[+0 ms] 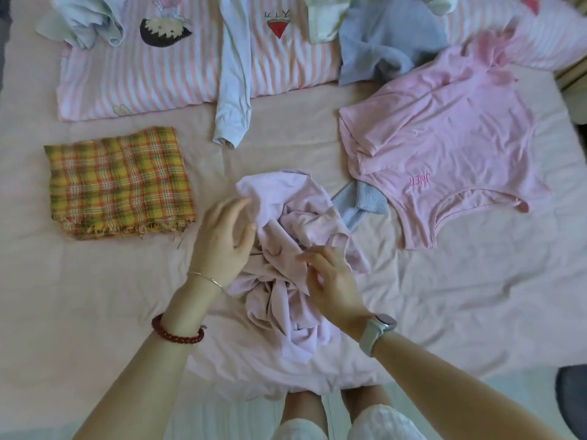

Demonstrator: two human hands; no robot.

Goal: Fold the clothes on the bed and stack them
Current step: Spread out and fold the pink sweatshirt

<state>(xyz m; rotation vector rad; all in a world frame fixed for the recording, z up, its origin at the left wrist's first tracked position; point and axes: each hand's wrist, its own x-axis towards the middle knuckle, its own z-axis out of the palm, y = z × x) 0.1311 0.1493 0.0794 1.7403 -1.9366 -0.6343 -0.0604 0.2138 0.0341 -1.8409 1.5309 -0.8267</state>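
Note:
A crumpled pale lilac garment (pixel 286 306) lies bunched on the bed's near edge, in front of me. My left hand (pixel 224 236) rests against its left side with fingers fairly straight. My right hand (pixel 330 281) sits on the middle of the bunch, fingers curled into the cloth. A folded yellow plaid cloth (pixel 119 182) lies flat to the left. A pink T-shirt (pixel 444 144) is spread out unfolded at the right. A grey ribbed piece (pixel 359 201) pokes out between the lilac garment and the pink T-shirt.
The pink bed sheet (pixel 95 296) covers the bed. A pink striped pillow (pixel 165 61) lies at the back, with a pale blue sleeve (pixel 233 77) across it. More loose clothes, a blue one (pixel 384 36) and pale ones (pixel 85 23), pile along the far edge.

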